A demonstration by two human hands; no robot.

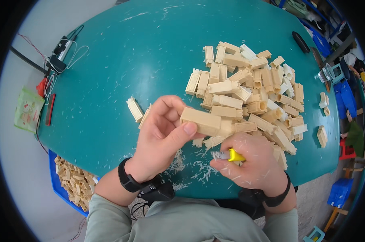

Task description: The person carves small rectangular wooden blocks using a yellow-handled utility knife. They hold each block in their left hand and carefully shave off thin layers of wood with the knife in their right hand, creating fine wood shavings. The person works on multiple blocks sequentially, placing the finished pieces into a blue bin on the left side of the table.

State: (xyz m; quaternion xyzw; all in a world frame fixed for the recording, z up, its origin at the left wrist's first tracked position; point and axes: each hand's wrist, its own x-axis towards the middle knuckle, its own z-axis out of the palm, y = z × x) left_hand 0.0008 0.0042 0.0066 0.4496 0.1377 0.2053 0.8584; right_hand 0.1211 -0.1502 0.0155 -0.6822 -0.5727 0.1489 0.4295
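Left hand [160, 135] grip clamped on a cream plastic block [201, 121], held above the teal tabletop [142, 52] near its front edge. Right hand [253, 161] grip closed round a yellow-handled knife [230, 155], just below the block. Block pile [251, 92] beyond, white shavings [194, 169] beneath.

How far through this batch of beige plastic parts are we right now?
Done, it seems: a blue bin by the table's near-left edge holds many parts, and shavings litter the table. In hand: left hand holds one part, right hand grips a yellow-handled knife. Left: a large pile.
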